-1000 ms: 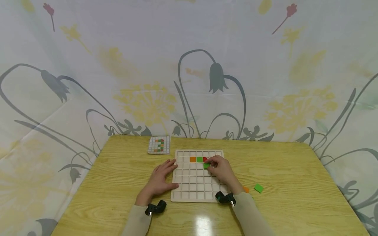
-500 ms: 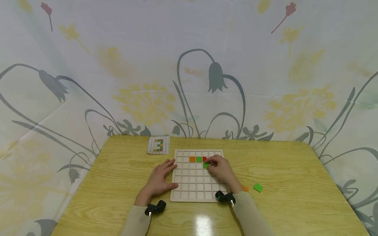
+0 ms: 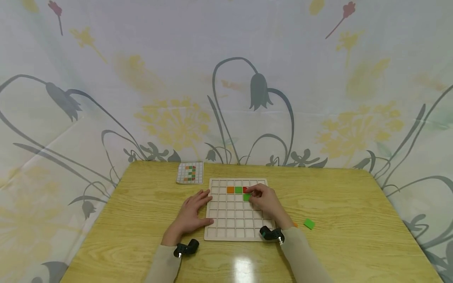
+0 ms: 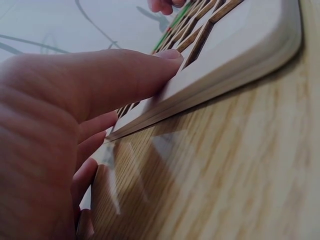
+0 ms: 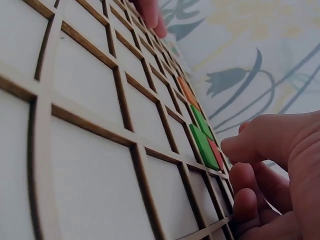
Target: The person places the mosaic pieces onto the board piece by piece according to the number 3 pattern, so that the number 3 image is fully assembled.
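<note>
Left hand spread, fingertips and thumb on the left edge of the grid board. Right hand over the board's right side, fingers bent, tips at the red piece; grip unclear. Orange tile, green tile, red piece: one row, between the hands, toward the right one. Second green tile one cell nearer, by the right thumb. Pattern card beyond left hand. Loose green tile right of right hand. Wood table under both; floral cloth beyond.
</note>
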### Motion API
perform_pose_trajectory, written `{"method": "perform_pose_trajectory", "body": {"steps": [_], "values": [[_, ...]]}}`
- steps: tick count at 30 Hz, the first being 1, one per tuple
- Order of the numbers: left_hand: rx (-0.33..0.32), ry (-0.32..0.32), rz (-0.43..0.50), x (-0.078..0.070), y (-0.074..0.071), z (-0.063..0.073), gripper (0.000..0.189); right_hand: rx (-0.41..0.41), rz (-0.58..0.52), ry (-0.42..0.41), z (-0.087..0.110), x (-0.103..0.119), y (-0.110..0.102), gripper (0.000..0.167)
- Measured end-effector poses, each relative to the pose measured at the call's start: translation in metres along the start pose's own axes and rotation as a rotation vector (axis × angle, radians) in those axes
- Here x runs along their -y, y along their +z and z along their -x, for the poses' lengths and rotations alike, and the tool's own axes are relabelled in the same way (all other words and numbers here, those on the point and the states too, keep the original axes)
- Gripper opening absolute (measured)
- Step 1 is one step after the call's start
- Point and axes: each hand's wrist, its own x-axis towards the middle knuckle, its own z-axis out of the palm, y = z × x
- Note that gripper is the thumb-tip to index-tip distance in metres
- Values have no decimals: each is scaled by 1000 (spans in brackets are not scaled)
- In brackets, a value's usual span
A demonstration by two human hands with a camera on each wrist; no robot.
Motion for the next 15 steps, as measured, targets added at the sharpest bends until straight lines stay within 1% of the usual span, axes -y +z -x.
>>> {"method": "perform_pose_trajectory", "body": {"steps": [5, 8, 15], "values": [[-1, 0, 5, -1, -1, 0, 76, 3, -8, -11, 0, 3, -3, 22], [-1, -2, 9, -2, -2, 0, 76, 2, 8, -23, 0, 2, -7, 22], [-2, -7, -4, -4, -2, 0, 75, -10, 48, -44, 6, 0, -22, 22]]}}
